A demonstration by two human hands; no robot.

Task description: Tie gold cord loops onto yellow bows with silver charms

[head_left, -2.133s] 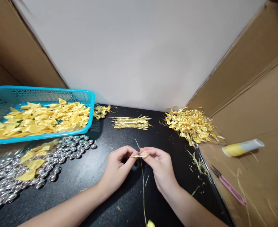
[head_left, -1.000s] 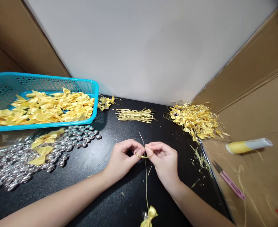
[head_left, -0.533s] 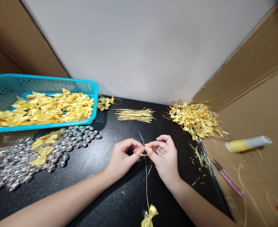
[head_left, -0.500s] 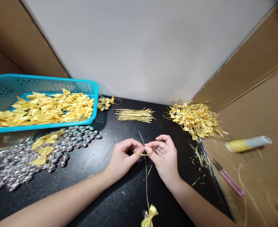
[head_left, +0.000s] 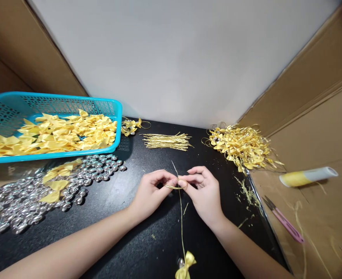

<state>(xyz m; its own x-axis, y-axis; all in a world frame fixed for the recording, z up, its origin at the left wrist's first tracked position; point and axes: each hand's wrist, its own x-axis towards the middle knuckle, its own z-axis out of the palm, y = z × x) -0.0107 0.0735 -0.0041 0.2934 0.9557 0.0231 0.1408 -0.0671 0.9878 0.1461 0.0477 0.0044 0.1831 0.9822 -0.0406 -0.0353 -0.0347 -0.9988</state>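
Note:
My left hand (head_left: 149, 192) and my right hand (head_left: 204, 193) meet over the black table (head_left: 124, 217), both pinching a thin gold cord (head_left: 181, 217) bent into a small loop (head_left: 175, 186) between the fingertips. The cord's short end sticks up past the fingers. Its long end runs toward me to a yellow satin bow (head_left: 185, 265) with a silver bead at the bottom edge. My right hand's outer fingers are slightly spread.
A blue basket (head_left: 117, 116) of yellow bows stands at the left, silver beads (head_left: 28, 201) spread below it. A bundle of cut gold cords (head_left: 166, 141) lies behind, and a heap of finished bows (head_left: 242, 147) at the right. Pink snips (head_left: 284, 224) and a yellow-white tube (head_left: 307, 176) rest on cardboard.
The loop has flattened and tightened between my fingertips. My right hand's fingers opened outward, then drew in again. The bow came into view as the view shifted.

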